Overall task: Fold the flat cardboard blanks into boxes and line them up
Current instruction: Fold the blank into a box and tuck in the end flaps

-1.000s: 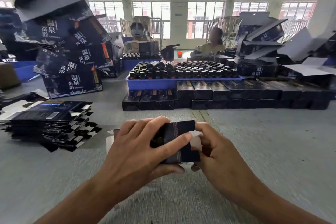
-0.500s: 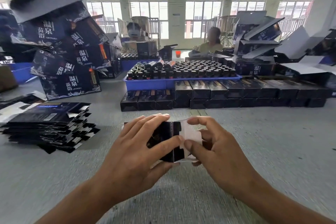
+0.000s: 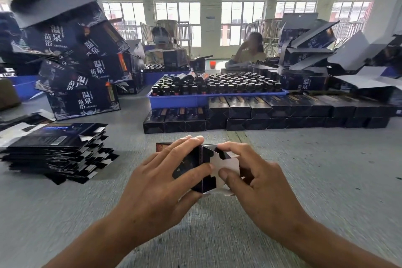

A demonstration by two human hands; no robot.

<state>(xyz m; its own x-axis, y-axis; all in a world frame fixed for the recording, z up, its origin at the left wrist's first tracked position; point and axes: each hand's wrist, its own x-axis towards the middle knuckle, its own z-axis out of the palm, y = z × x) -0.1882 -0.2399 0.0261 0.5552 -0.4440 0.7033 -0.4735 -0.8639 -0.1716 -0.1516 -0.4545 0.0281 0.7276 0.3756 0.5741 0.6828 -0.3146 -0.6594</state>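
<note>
Half-folded black box (image 3: 201, 168) — held above grey floor, centre; L hand (image 3: 165, 178) grips its body, R hand (image 3: 250, 178) pinches white end flaps (image 3: 226, 164). Flat blanks stack (image 3: 58, 150) left — finished boxes row (image 3: 272, 113) behind.

Bright daylight from rear windows (image 3: 242, 22), wide-angle bending at edges, slight motion blur.

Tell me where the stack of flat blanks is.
In the head view, the stack of flat blanks lies on the floor at left, beside the left hand, below the pile of big printed cartons.
</note>
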